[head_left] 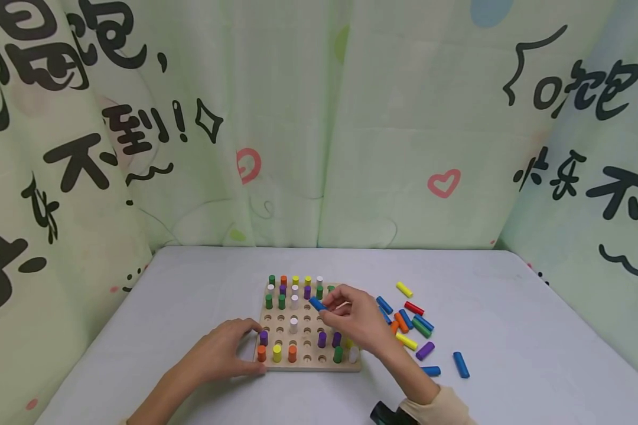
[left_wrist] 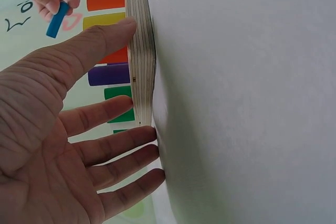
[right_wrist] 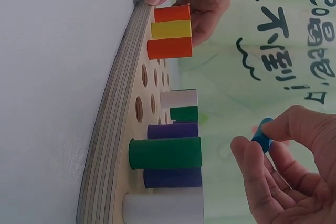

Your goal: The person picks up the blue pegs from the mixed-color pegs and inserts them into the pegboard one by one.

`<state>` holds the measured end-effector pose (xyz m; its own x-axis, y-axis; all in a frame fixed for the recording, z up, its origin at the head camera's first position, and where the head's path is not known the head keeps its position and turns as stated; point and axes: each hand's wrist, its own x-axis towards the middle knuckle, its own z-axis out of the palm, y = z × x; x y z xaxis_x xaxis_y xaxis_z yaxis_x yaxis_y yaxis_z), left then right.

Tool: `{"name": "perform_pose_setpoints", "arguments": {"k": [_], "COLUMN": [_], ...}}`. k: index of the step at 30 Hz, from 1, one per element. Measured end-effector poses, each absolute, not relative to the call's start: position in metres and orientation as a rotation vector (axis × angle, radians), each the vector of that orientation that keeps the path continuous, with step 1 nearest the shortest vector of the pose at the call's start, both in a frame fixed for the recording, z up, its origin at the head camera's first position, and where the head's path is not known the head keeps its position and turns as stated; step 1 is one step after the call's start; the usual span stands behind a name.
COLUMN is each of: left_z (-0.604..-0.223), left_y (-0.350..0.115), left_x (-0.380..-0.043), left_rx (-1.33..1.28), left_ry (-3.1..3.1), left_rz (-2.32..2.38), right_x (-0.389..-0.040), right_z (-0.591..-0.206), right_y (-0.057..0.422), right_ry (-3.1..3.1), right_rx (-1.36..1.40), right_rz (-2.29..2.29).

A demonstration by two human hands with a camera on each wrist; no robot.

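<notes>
A wooden pegboard (head_left: 319, 367) with rows of round holes lies on the table, and coloured pegs stand in part of them. My left hand (head_left: 218, 351) is at its near left corner. In the left wrist view the thumb (left_wrist: 118, 31) touches the board's edge and the fingers are stretched out almost straight. Above the right part of the board, my right hand (head_left: 358, 319) pinches a blue peg (head_left: 317, 304) between thumb and fingertips. That peg is tilted and clear of the holes, as the right wrist view also shows.
Loose pegs in several colours lie right of the board, among them a yellow peg (head_left: 404, 289), a red peg (head_left: 414, 308) and a purple peg (head_left: 425, 350). A blue peg (head_left: 461, 365) lies apart, farther right. Behind the white table (head_left: 510, 319) hangs a printed curtain (head_left: 383, 118).
</notes>
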<state>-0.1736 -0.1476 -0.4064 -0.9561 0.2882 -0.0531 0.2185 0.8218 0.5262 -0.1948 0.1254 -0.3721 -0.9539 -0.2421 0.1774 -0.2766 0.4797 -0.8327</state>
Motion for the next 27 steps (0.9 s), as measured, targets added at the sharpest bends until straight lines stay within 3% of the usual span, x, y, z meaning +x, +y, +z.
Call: {"name": "perform_pose_setpoints", "arguments": {"k": [27], "left_z": [-0.406], "left_y": [-0.147], "left_x": [-0.173], "left_rx": [0.41], "left_ry": [2.865], "left_rz": [0.819], "right_x": [-0.202], "right_z": [-0.378], "right_y": [0.109], "right_ry": [-2.628], "right_rx": [0.579], "right_rz": [1.571]}}
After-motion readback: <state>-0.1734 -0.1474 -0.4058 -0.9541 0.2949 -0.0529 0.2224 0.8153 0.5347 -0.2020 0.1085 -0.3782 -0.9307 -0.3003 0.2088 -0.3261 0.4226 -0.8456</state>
